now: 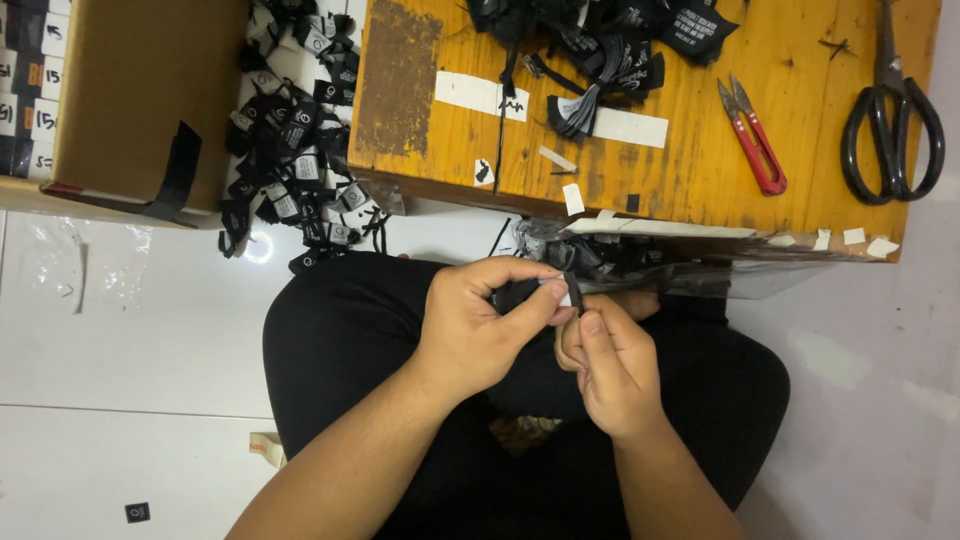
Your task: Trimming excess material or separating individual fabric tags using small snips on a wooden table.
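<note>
Both hands meet over the lap below the wooden bench's (700, 180) front edge, left hand (470, 335) and right hand (610, 370) pinched shut on 1 small black fabric label (522, 292) lying crosswise between them.

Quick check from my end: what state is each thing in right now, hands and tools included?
Left hand: grip shut on black label bundle.
Right hand: pinching the same bundle.
Red snips: lying unused on wooden board.
Black scissors: closed, lying flat.
Cardboard box: open.
</note>
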